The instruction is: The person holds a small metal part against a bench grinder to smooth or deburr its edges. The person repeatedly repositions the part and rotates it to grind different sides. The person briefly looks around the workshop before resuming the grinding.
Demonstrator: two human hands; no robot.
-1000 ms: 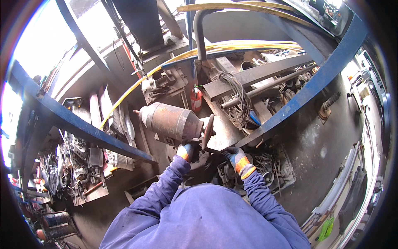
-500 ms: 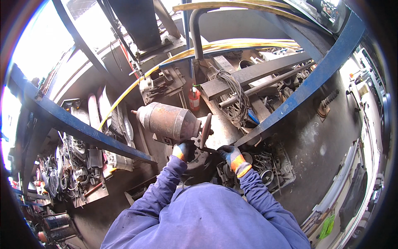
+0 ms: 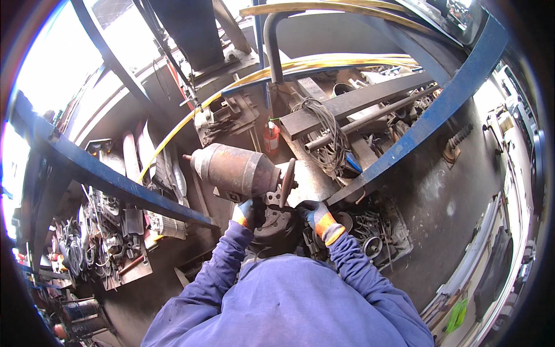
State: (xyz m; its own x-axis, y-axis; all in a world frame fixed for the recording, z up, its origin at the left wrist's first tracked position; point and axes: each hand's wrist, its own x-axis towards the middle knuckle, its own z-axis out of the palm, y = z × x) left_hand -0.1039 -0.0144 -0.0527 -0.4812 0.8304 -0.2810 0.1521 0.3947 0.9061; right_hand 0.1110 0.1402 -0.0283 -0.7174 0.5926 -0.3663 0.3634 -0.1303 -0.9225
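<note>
A rusty cylindrical motor (image 3: 231, 169) stands in front of me, with a thin brown grinding wheel (image 3: 287, 183) on the right end of its shaft. Below the wheel, a dark metal part (image 3: 280, 209) spans the space between my gloved hands. My left hand (image 3: 250, 213), fingers curled, grips the part's left end beneath the motor. At its right end my right hand (image 3: 312, 212) is closed too, just right of the wheel. The part's exact kind is unclear against the dark round base (image 3: 277, 234) behind it. Contact with the wheel cannot be made out.
Blue steel beams (image 3: 422, 136) slant in on both sides. A coiled cable (image 3: 325, 139) hangs over a metal channel, near a red bottle (image 3: 270, 139). Scrap parts (image 3: 370, 234) lie to the right of the base, and more metal scrap (image 3: 104, 231) to the left.
Both hands have shifted a little to the left. The dark part between them looked like a thin bar and now shows a broader face.
</note>
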